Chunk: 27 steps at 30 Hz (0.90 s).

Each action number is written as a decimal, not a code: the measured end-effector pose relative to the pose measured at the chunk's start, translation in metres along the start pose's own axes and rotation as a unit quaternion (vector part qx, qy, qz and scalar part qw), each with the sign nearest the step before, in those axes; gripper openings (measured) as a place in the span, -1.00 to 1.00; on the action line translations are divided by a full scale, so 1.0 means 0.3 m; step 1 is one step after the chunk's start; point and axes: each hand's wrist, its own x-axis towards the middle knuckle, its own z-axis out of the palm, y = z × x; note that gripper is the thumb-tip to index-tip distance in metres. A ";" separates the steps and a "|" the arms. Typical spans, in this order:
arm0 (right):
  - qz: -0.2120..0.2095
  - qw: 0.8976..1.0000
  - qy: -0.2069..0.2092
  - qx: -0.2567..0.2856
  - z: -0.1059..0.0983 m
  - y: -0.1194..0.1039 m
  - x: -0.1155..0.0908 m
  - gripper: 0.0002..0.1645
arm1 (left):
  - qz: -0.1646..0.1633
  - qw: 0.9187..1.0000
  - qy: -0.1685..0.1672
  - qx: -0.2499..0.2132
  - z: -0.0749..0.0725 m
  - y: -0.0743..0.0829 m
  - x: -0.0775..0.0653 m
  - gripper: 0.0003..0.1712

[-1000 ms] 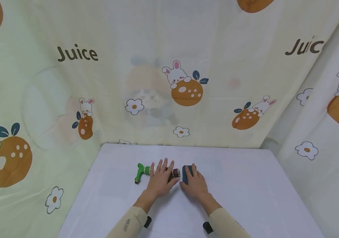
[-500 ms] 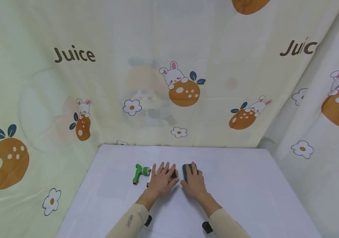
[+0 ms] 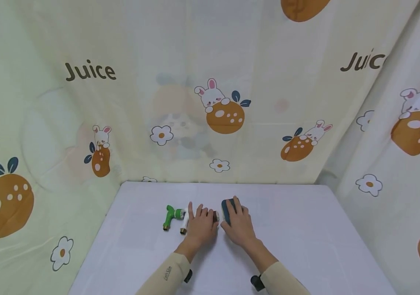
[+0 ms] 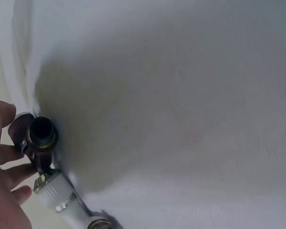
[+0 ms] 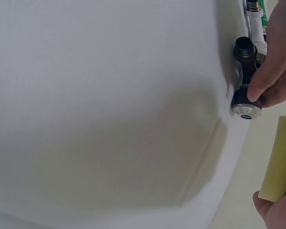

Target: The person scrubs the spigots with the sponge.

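My left hand (image 3: 202, 224) grips a dark brown tap (image 3: 215, 216), its thumb and a finger pinching the knob end in the right wrist view. That tap's threaded spout (image 4: 42, 132) points toward the camera in the left wrist view. Just left of the hand lies a white tap (image 3: 184, 223), partly covered by the fingers. Beyond it is a green tap (image 3: 170, 217). My right hand (image 3: 240, 224) holds a sponge (image 3: 225, 212) with a dark blue-green top and a yellow body (image 5: 279, 160), close to the right of the brown tap. Its fingers lie over the top, thumb at the near side.
A white-covered table (image 3: 287, 237) lies under both hands. Printed curtains (image 3: 180, 102) stand along its back and both sides.
My left fingers have curled more around the brown tap, and more of the white tap shows. My right hand and sponge have shifted slightly farther back, with the sponge tilting a little.
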 end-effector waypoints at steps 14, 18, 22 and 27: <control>-0.001 1.000 0.025 0.011 -0.067 -0.030 0.010 -0.11 | 0.006 0.999 0.005 -0.031 -0.019 0.021 -0.022 -0.43; -0.001 1.000 0.022 0.017 -0.081 -0.041 0.011 -0.10 | 0.020 0.999 0.007 -0.045 -0.033 0.029 -0.023 -0.49; -0.008 1.000 0.019 0.016 -0.092 -0.053 0.009 -0.11 | 0.045 0.997 0.007 -0.067 -0.033 0.044 -0.024 -0.53; -0.026 0.999 0.030 0.014 -0.095 -0.065 0.007 -0.12 | 0.066 0.996 0.008 -0.060 -0.029 0.069 -0.029 -0.53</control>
